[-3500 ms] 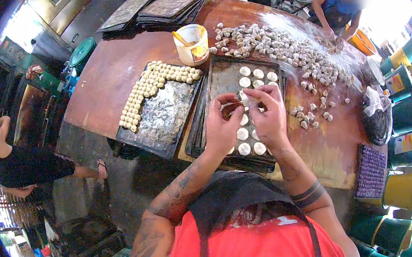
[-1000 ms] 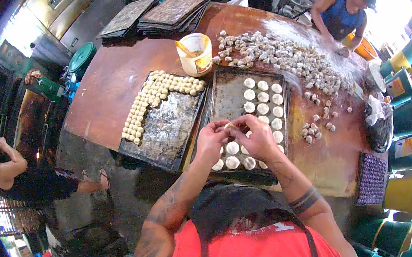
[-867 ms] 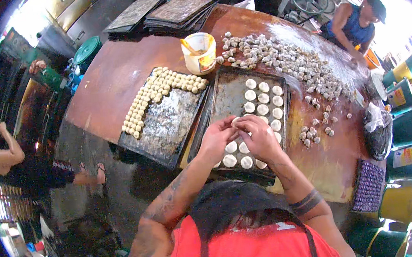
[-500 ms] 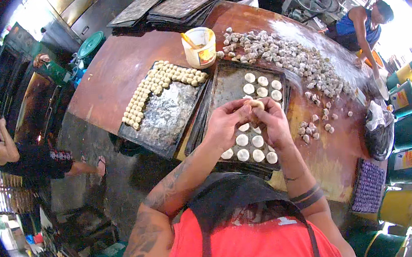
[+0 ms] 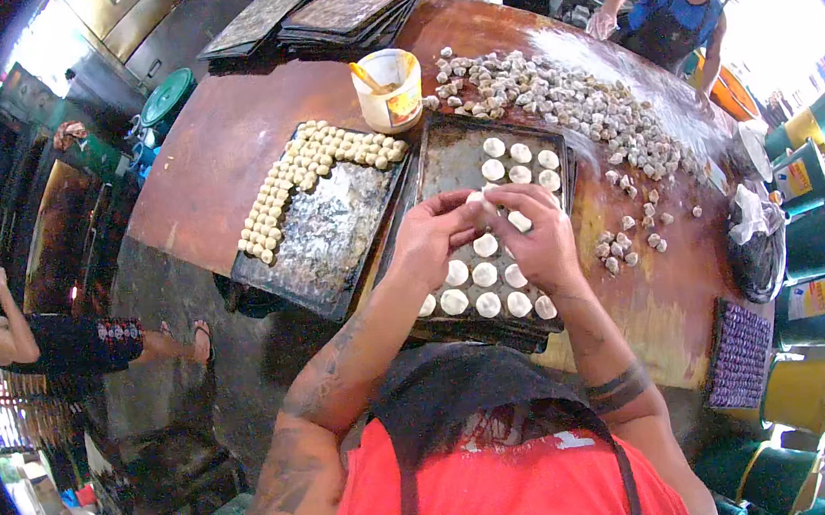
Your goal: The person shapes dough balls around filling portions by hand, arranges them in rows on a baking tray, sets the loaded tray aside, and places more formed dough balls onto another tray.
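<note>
Pinches one dough piece (image 5: 476, 198) between left hand (image 5: 428, 241) and right hand (image 5: 542, 242), both nearly closed, above one tray (image 5: 445, 159) showing at least fifteen white rounds (image 5: 484, 274). Has one pan (image 5: 334, 224) of balls (image 5: 306, 164), too crowded to count, at left, one tub (image 5: 380, 110) beyond.

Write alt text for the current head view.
A person's left hand and right hand pinch a small pale dough piece above a dark baking tray with white rounds. To the left, a second tray holds small dough balls; beyond are a white bucket and a heap of floury lumps, with a co-worker across the table.
</note>
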Demonstrator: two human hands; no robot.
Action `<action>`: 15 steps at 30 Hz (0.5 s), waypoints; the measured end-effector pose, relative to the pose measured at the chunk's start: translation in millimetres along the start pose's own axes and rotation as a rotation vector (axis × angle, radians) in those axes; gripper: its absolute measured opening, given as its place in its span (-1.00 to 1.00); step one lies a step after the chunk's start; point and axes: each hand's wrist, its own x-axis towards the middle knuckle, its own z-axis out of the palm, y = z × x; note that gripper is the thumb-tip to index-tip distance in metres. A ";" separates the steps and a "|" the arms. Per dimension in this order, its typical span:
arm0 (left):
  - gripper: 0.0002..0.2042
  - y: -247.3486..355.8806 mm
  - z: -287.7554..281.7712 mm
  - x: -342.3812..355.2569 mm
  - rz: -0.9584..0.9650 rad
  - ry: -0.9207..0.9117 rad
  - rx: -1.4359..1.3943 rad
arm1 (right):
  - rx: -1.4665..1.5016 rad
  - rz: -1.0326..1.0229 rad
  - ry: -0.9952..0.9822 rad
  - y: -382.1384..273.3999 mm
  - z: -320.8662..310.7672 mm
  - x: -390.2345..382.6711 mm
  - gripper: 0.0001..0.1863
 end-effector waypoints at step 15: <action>-0.75 -20.4 -36.1 3.2 0.044 0.095 -0.103 | 0.800 0.553 -0.081 17.8 76.5 -22.7 -0.36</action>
